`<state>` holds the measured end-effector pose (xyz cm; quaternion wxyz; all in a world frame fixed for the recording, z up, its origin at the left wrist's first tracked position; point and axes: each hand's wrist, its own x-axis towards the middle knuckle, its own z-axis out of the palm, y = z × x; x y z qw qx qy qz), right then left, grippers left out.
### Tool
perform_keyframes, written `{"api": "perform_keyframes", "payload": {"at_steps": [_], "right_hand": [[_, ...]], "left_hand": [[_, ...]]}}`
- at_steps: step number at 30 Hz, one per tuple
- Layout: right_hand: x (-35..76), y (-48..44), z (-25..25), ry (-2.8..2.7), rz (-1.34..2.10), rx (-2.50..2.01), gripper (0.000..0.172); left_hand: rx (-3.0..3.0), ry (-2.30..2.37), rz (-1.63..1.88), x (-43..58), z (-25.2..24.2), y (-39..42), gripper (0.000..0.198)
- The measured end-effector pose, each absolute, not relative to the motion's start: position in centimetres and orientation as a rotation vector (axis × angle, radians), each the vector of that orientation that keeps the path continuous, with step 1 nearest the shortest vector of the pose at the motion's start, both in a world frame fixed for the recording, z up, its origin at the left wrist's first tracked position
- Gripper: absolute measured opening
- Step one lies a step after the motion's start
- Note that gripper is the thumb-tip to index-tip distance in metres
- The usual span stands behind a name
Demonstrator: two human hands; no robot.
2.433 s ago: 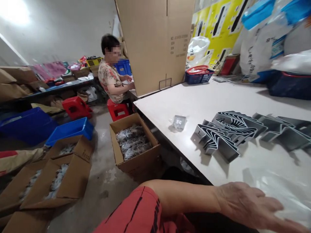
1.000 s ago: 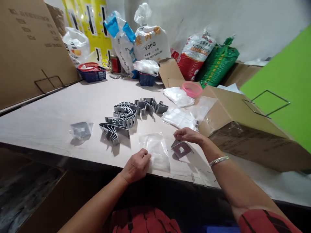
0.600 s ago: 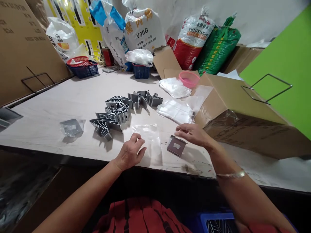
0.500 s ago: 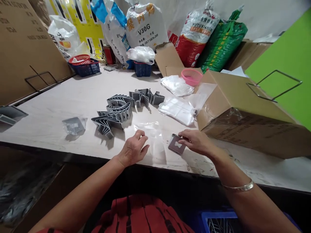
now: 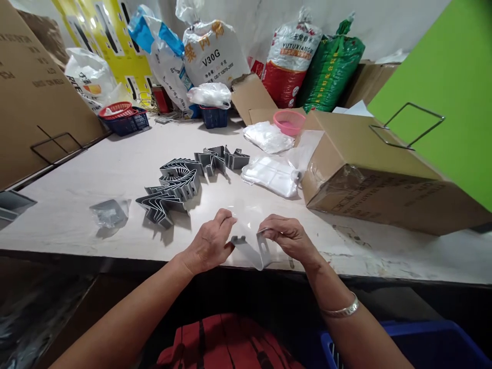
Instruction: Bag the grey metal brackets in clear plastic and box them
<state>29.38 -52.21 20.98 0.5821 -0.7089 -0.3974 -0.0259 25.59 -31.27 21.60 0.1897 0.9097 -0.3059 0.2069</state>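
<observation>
My right hand (image 5: 286, 237) is shut on the right end of a bent grey metal bracket (image 5: 250, 251), which has a cut-out slot and hangs tilted above the table. My left hand (image 5: 209, 242) pinches a clear plastic bag (image 5: 241, 221) close to the bracket's left end. The bag's lower part is hidden behind my hands and the bracket, so I cannot tell whether the metal is inside it. To the left stands a zigzag row of nested metal brackets (image 5: 172, 183). A bagged bracket (image 5: 109, 212) lies further left.
Folded white plastic bags (image 5: 271, 175) lie by a taped cardboard box (image 5: 365, 179) on the table's right. Behind are a pink bowl (image 5: 289, 122), blue baskets (image 5: 213, 117) and large sacks (image 5: 288, 61). A blue crate (image 5: 403, 343) sits below the table edge.
The bracket has gone from lying flat on the table to being lifted in my right hand. My hands have closed toward each other at the bag, and the view has shifted slightly.
</observation>
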Motion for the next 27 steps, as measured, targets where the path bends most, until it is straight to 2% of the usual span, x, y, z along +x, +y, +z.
{"api": "perform_keyframes", "payload": {"at_steps": [4, 8, 12, 15, 18, 22, 27], "right_hand": [[29.2, -53.2, 19.8, -0.833, -0.367, -1.875, 0.012], [28.1, -52.4, 20.9, -0.881, -0.631, -2.210, 0.020], [27.9, -50.8, 22.0, -0.888, -0.547, -2.212, 0.022], [28.0, -50.4, 21.4, -0.698, -0.504, -1.980, 0.015], [27.6, -50.5, 19.9, -0.406, -0.318, -1.781, 0.018], [26.3, -49.7, 18.6, -0.234, 0.050, -1.435, 0.018], [25.7, -48.0, 18.6, -0.062, 0.132, -1.166, 0.018]], "left_hand": [[2.478, -0.837, 0.509, 24.6, 22.2, -32.1, 0.033], [2.294, -0.702, 0.427, 24.0, 22.3, -34.1, 0.033], [2.006, -0.196, 0.222, 24.5, 22.1, -35.3, 0.013], [1.644, 0.067, 0.059, 25.3, 22.0, -34.7, 0.019], [1.393, 0.158, 0.042, 25.8, 21.9, -33.5, 0.024], [1.266, 0.154, 0.051, 25.9, 21.9, -32.7, 0.026], [1.199, 0.192, 0.021, 25.9, 21.6, -33.0, 0.028]]}}
